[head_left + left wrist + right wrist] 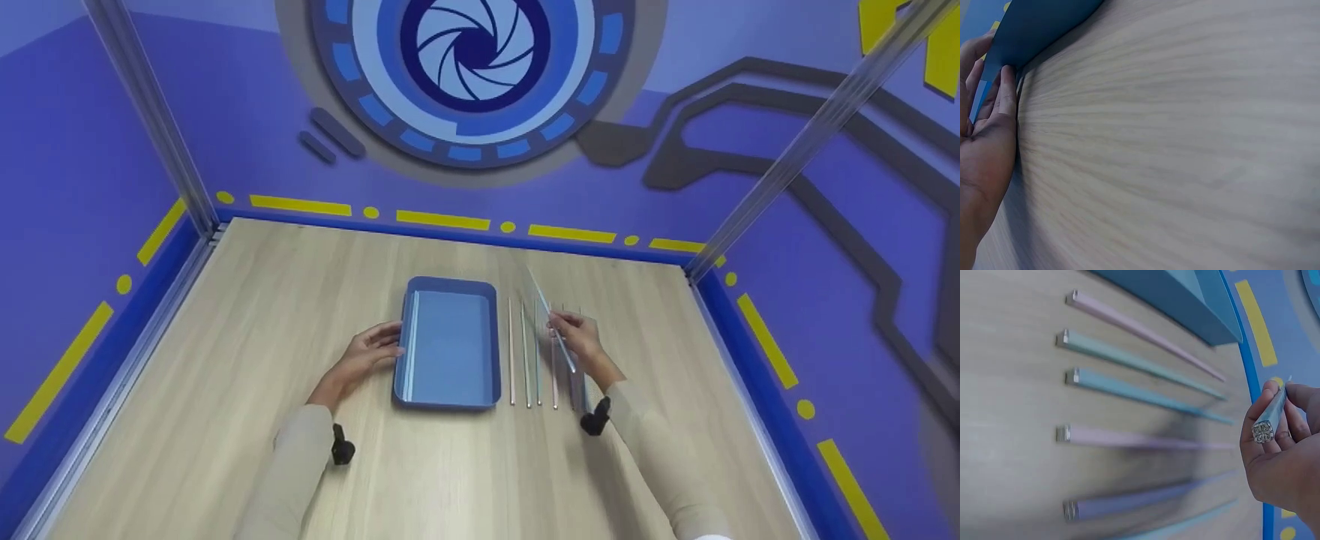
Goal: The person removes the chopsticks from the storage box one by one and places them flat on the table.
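Note:
A blue rectangular tray (450, 349) lies on the table, with pale stripes along its left inner side. My left hand (370, 351) touches the tray's left outer wall; in the left wrist view, the fingers (1008, 93) reach that wall extended. To the right of the tray, my right hand (579, 335) pinches a pale blue chopstick (1273, 410) with a patterned silver end, tilted above the table. Beneath and beside this hand lie several pastel chopsticks, among them a pink one (1140, 331), a green one (1134, 361) and a blue one (1145, 396).
The wooden tabletop (300, 285) is bordered by blue-purple printed walls (240, 135) at the back and both sides. Metal posts (161, 112) stand at the back corners. A purple chopstick (1129, 499) lies lower in the right wrist view.

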The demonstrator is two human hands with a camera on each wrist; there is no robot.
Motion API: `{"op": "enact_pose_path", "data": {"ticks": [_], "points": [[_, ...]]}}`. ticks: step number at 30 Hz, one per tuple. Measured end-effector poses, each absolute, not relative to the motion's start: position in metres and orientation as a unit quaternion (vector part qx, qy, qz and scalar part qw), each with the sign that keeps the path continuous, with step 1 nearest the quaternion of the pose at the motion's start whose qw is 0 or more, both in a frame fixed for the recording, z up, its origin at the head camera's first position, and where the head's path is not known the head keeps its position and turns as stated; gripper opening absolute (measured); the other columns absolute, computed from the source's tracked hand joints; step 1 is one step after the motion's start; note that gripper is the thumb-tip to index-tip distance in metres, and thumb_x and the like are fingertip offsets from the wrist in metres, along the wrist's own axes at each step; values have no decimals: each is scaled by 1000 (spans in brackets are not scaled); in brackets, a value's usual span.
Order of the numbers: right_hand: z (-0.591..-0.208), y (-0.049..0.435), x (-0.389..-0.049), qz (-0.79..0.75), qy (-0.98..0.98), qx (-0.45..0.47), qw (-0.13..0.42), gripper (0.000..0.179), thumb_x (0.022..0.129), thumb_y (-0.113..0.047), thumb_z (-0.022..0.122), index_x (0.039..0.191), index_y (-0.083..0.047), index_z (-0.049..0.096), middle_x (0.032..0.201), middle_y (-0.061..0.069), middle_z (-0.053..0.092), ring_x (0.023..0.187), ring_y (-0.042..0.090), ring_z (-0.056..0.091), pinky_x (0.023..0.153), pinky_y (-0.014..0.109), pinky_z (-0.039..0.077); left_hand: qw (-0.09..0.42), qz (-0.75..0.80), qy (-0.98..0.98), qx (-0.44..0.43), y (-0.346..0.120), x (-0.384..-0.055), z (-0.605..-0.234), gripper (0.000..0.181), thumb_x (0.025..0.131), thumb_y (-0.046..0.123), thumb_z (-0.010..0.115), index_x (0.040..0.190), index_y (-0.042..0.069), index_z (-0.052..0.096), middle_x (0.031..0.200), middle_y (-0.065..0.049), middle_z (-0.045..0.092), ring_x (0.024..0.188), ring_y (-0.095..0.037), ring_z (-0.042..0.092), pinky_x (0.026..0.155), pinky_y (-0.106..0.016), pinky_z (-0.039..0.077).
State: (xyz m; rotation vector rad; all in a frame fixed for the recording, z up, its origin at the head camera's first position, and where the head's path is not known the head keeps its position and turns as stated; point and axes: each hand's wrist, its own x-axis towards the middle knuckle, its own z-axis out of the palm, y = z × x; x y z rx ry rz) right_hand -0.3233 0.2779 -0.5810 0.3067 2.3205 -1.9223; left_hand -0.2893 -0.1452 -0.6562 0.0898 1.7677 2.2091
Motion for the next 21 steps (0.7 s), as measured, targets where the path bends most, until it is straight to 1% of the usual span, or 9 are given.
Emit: {"op": "enact_pose_path", "data": {"ticks": [5,9,12,15,17,21], "points": [[-581,302,-319,-638,758,129,50,38,103,-21,63,130,4,63,95,-2,72,87,10,68,83,27,61,155,769,620,26,-145,-288,-655,64,93,0,71,151,1,45,154,-24,46,139,-28,51,103,-26,56],[-581,317,-315,-631,762,138,45,41,103,-23,62,133,5,60,99,-2,71,90,10,67,87,27,61,157,771,616,34,-145,-288,-655,64,95,-1,69,153,0,42,155,-25,44,142,-31,47,103,-25,55],[-583,328,-312,-627,765,141,36,41,104,-23,61,133,5,60,99,-2,71,92,11,67,84,24,59,160,772,613,45,-145,-287,-655,64,96,0,67,154,-1,39,156,-26,42,144,-35,44,103,-24,55],[-587,339,-309,-622,768,150,25,41,103,-23,62,133,5,60,97,-4,71,91,10,66,78,20,57,161,772,612,52,-145,-286,-655,65,96,0,67,154,-2,38,156,-27,41,146,-37,41,103,-24,54],[-590,345,-308,-620,768,162,15,40,103,-22,62,132,5,61,95,-4,71,88,9,66,74,19,56,161,773,611,48,-145,-287,-655,65,96,0,67,154,-3,38,156,-27,42,146,-37,41,103,-24,54],[-597,355,-305,-611,771,182,-4,39,103,-21,62,132,6,61,95,-2,71,86,9,67,72,18,56,161,773,612,42,-145,-288,-654,65,95,-2,68,153,-2,40,155,-27,43,145,-36,43,103,-24,55]]}}
